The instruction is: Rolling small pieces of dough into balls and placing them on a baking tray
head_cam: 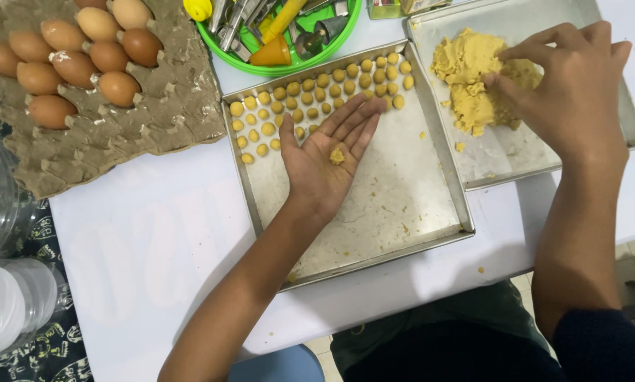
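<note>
My left hand [329, 152] lies palm up over a square metal baking tray [416, 212], fingers apart, with a small bit of yellow dough [337, 155] resting on the palm. Rows of small dough balls [310, 95] fill the tray's far left part. My right hand [568, 85] reaches into a second metal tray [501, 159] at the right, its fingertips pinching at a lump of yellow dough [469, 74].
A cardboard egg carton [119, 131] with several brown eggs [77, 60] sits at the far left. A green bowl [289, 67] of metal tools and an orange cone stands behind the trays. Clear plastic containers [9, 304] stand left of the white table [154, 262].
</note>
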